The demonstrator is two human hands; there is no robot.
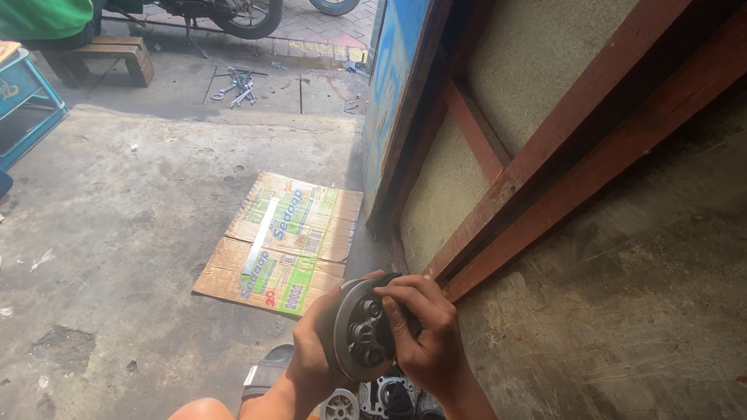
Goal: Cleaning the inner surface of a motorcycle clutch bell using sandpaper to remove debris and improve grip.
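Observation:
A round grey metal engine part (359, 330), disc-shaped with several bolt posts on its face, is held up low in the middle of the view. My left hand (315, 350) cups its rim and back from the left. My right hand (424, 334) grips its right side, fingers curled over the top edge and thumb across the face. More metal parts (381, 398) lie on the ground just below both hands.
A flattened cardboard box (284, 243) lies on the concrete floor ahead. A wooden-framed panel (498, 155) leans at right. Several wrenches (240, 87) lie far back, near a wooden bench (117, 56), a blue stool (27, 105) and a motorcycle wheel (249, 19). A sandal (268, 375) shows below.

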